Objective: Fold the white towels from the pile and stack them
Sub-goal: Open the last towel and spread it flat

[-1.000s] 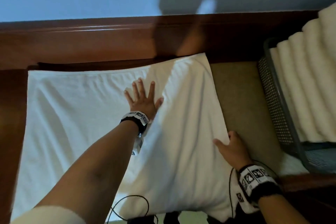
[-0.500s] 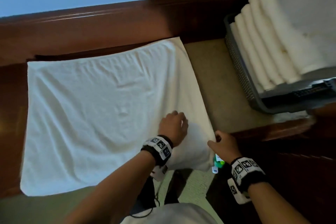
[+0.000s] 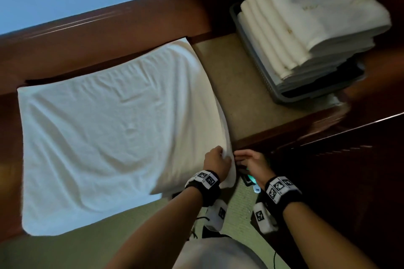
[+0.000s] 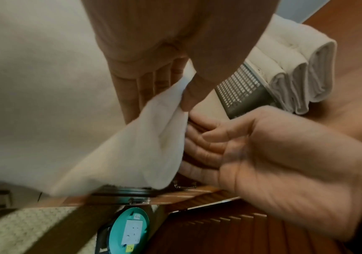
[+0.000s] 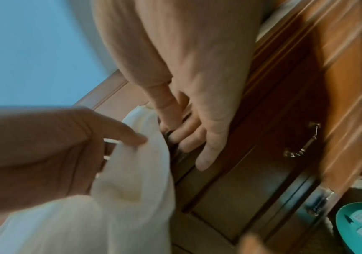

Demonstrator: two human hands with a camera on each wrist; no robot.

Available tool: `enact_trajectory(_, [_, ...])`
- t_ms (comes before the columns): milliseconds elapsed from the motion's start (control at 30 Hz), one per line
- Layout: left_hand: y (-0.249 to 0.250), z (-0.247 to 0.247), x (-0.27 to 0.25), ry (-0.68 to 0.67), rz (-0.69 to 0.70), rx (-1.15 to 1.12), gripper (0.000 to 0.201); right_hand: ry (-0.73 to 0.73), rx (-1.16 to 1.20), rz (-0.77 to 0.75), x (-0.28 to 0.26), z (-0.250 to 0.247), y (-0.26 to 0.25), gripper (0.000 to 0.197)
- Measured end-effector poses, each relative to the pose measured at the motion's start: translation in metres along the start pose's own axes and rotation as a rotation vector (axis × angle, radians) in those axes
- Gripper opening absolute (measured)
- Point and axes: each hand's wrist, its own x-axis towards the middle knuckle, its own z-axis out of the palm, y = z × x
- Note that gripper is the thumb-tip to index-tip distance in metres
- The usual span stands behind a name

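A white towel [image 3: 105, 137] lies spread flat on the table, and its near right corner hangs over the front edge. My left hand [image 3: 218, 159] pinches that corner, with the thumb [image 4: 187, 98] on one side and the fingers under the cloth. My right hand [image 3: 244, 158] is just right of it. Its fingers [image 5: 186, 137] are straight and lie against the dark wooden edge beside the hanging corner [image 4: 145, 146], holding nothing. A tall stack of folded white towels [image 3: 301, 24] fills a grey mesh basket [image 3: 258, 67] at the right.
A beige mat [image 3: 238, 94] covers the strip of table between towel and basket. A raised dark wooden rail [image 3: 109, 35] runs along the back. Below the front edge is a cabinet door with a metal handle [image 5: 303, 146]. A teal round object [image 4: 128, 228] lies on the floor.
My left hand left the towel's middle, came back to the near right corner and pinched it. My right hand slid down the right edge to the same corner.
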Motion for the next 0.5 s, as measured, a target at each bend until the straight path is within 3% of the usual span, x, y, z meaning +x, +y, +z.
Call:
enact_trajectory(100, [-0.005, -0.006, -0.004, 0.035, -0.001, -0.06, 0.039, -0.025, -0.027, 0.044, 0.002, 0.003, 0.012, 0.028])
enact_trajectory(233, [-0.005, -0.016, -0.011, 0.034, 0.011, -0.13, 0.016, -0.093, -0.012, 0.053, -0.008, 0.012, 0.012, 0.021])
enact_trajectory(500, [0.007, -0.016, -0.025, -0.09, -0.075, -0.135, 0.022, 0.112, -0.207, 0.036, -0.004, -0.002, 0.015, 0.03])
